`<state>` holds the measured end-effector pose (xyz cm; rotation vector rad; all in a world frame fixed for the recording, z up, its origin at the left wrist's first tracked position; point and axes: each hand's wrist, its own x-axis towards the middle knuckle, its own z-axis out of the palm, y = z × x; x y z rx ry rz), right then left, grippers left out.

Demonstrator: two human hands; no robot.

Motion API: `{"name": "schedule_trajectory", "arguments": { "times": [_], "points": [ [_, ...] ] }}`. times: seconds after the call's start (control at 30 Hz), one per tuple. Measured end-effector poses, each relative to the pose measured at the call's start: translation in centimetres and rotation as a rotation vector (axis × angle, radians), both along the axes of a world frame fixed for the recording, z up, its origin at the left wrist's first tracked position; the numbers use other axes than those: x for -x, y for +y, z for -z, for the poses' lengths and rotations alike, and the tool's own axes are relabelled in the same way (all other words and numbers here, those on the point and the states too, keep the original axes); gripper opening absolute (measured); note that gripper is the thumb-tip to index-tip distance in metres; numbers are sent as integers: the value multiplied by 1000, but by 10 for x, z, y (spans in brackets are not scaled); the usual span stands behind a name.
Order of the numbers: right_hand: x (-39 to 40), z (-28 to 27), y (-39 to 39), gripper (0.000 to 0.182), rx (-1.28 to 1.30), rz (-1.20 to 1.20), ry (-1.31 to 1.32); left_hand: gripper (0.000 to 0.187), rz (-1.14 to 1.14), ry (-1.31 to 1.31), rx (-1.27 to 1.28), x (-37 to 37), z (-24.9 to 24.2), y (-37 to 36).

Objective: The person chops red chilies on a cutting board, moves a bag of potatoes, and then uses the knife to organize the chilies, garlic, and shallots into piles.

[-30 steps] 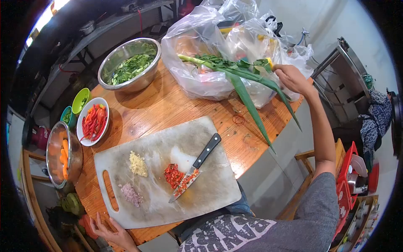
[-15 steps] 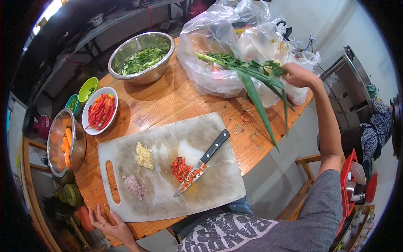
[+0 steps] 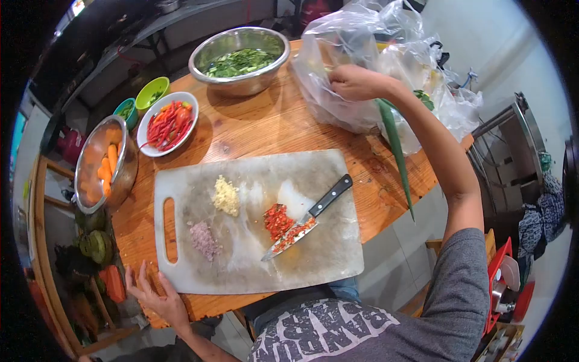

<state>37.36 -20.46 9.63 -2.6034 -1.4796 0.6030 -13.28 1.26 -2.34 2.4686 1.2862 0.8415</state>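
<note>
Evidently the right hand [image 3: 354, 83] was at the left side of the plastic bag [image 3: 347, 36], on the far right of the table [image 3: 253, 127]. Its fingers were curled inward, but I couldn't tell whether they were clenched on anything. A long green leaf [image 3: 395, 148] hung from beneath the right arm [image 3: 429, 136], its tip pointing near and past the table's right edge.

The left hand [image 3: 160, 300] grasped nothing; it lay at the near-left table edge, fingers spread, just beside the corner of the board [image 3: 329, 259]. On the board were yellow bits [image 3: 226, 196], purple bits [image 3: 205, 241] nearer and to the left, and red bits [image 3: 278, 221] to the right. The knife [image 3: 329, 198] lay aslant beside the red ones, with more stuck on its blade, handle to the far right.

Beyond, a steel bowl [image 3: 244, 88] held cut greens [image 3: 241, 63]; left of it was a white dish [image 3: 143, 127] of chillies [image 3: 164, 130]. Carrots [image 3: 110, 163] sat in another bowl [image 3: 124, 181] at far left.
</note>
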Motion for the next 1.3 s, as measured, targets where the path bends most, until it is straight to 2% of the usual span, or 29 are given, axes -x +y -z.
{"name": "schedule_trajectory", "arguments": {
  "times": [0.07, 0.17, 0.37, 0.47, 0.67, 0.77, 0.97, 1.07, 1.17, 1.27, 1.3],
  "points": [
    [0, 5, 7, 24, 198, -68, 52, 34, 15, -22, -3, -2, -1, -1],
    [14, -2, 11, 39, 502, -39, -338, 34, 28, -40, 1, 0, 4, 3],
    [1, 3, -21, 64, 228, 79, -525, 34, 29, -83, 53, -1, 3, 2],
    [7, -1, -11, 61, 165, 205, -499, 34, 21, -82, 71, -1, 1, 2],
    [3, 24, 2, 41, 152, 63, -721, 34, 39, -96, 87, 1, 2, 3],
    [-4, 47, -3, 36, 21, -58, -774, 34, 34, -103, 86, 0, 2, 3],
    [20, 57, 8, 22, 234, 0, -834, 33, 39, -98, 69, 0, 1, 3],
    [7, 63, 13, 22, 10, 148, -758, 30, 40, -107, 71, -1, -2, 2],
    [-18, 73, 26, 27, 87, 161, -697, 30, 47, -126, 77, -2, 0, 2],
    [-30, 90, 29, 22, 161, 60, -784, 31, 59, -137, 93, 0, 2, 4],
    [-30, 94, 28, 22, -6, 80, -790, 31, 57, -130, 94, 0, 2, 4]
  ]
}}
